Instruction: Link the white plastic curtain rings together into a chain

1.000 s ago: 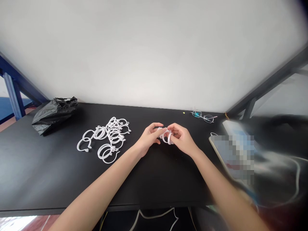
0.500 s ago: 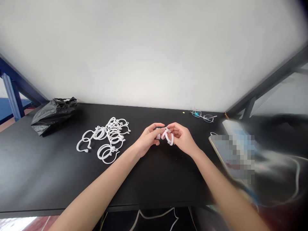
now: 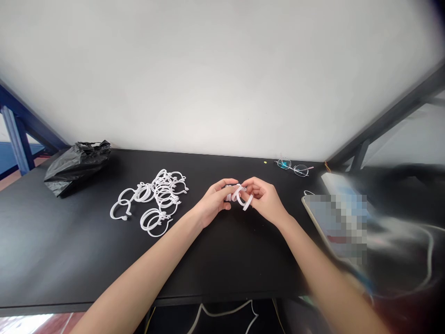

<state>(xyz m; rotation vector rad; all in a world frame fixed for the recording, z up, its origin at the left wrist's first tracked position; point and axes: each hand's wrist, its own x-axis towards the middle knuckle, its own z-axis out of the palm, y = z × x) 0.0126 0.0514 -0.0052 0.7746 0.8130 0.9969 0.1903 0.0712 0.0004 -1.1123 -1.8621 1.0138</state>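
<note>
Both hands meet over the middle of the black table (image 3: 222,260). Between them are white plastic rings (image 3: 247,202), the same kind as those on the table. My left hand (image 3: 216,198) is closed on a white ring, its thumb and forefinger reaching toward the right hand. My right hand (image 3: 264,198) pinches another ring, which hangs tilted under its fingers. Fingers partly cover the rings, so I cannot tell whether the two are linked. To the left of my left hand lies a loose pile of white open rings (image 3: 166,197) with small knobbed ends, several of them overlapping.
A crumpled black plastic bag (image 3: 78,164) lies at the back left. Eyeglasses (image 3: 301,170) rest near the wall at the back right. A flat, light-edged object with a blurred-out surface (image 3: 333,227) is at the right. White cables (image 3: 225,314) hang below the table's front edge.
The ring at my right hand has turned and now hangs at a different slant. Both hands stay in nearly the same place, and the pile is unchanged.
</note>
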